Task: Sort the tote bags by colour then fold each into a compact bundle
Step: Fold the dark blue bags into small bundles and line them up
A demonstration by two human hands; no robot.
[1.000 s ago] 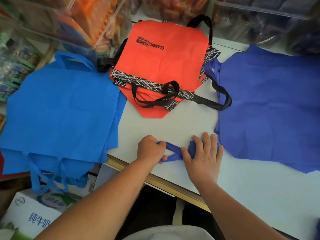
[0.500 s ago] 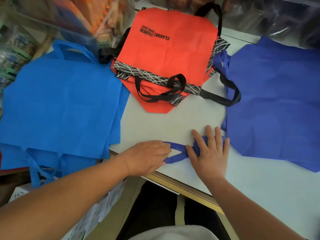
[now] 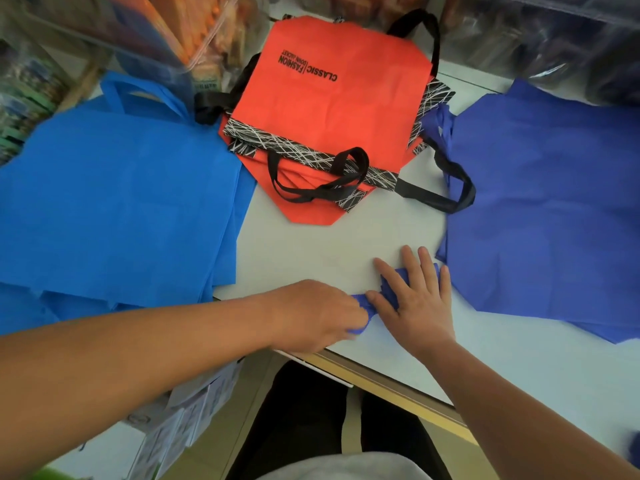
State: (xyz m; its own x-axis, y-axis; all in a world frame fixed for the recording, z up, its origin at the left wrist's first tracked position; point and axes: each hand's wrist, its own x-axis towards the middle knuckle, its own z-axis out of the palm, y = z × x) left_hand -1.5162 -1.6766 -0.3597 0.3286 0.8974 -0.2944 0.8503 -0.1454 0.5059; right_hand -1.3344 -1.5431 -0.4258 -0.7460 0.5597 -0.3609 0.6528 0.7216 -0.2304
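Note:
On the white table (image 3: 311, 251) a small folded violet-blue tote bundle (image 3: 393, 277) lies near the front edge. My right hand (image 3: 417, 299) presses flat on it with fingers spread. My left hand (image 3: 315, 315) pinches the bundle's loose handle strap (image 3: 362, 301) at its left end. A stack of violet-blue totes (image 3: 547, 202) lies flat at the right. Bright blue totes (image 3: 117, 202) are piled at the left, draping over the table edge. Red-orange totes (image 3: 339, 109) with black handles and patterned trim are stacked at the back centre.
Clear plastic bins (image 3: 166, 32) with goods line the back and left. A printed carton (image 3: 180, 427) stands on the floor below the table's left front corner. The table's wood-trimmed front edge (image 3: 388, 379) runs diagonally before me.
My left hand has slid right along the strap, gathering it closer to my right hand. The visible strap loop has shrunk. My right hand stays pressed on the bundle.

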